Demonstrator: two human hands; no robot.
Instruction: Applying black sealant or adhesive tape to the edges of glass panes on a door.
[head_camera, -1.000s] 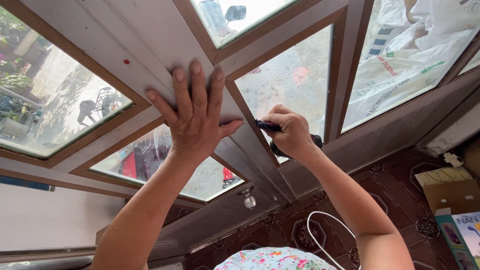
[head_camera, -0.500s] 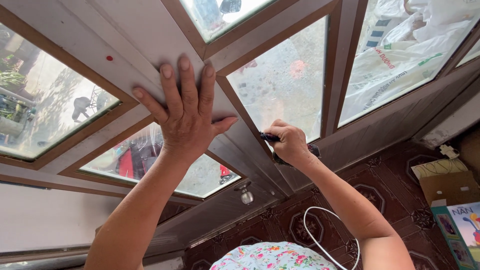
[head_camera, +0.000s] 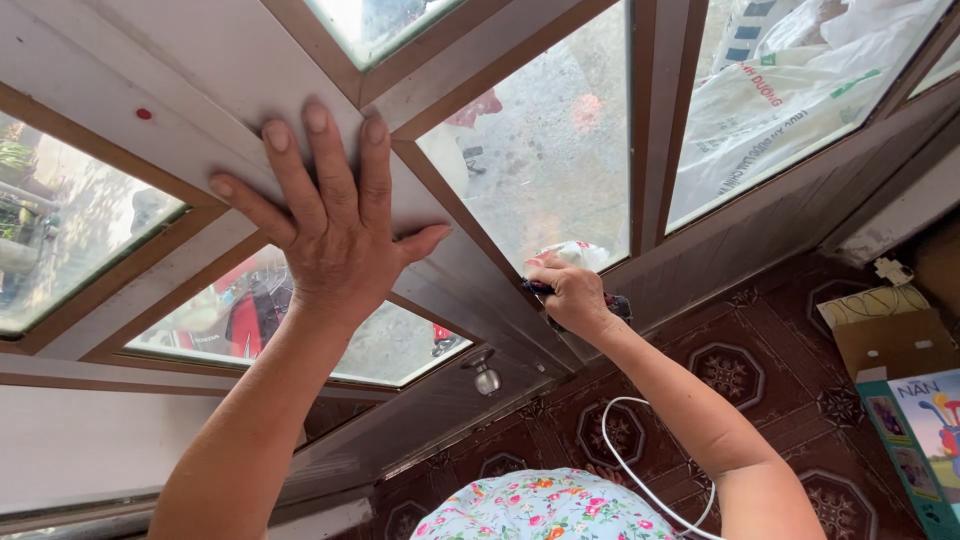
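Observation:
My left hand lies flat with fingers spread on the grey metal frame of a glazed door, between the panes. My right hand is lower and to the right, closed around a small dark tool whose tip touches the brown strip edging the large frosted pane. A bit of white cloth shows just above that hand. A white cord loops below my right forearm.
A round metal door knob sticks out of the frame below my hands. The floor has dark patterned tiles. Cardboard and a colourful box lie at the right. White sacks show behind the right pane.
My right hand with the tool has slid down along the pane's edge. My left hand stays pressed on the frame. The view has shifted slightly downward.

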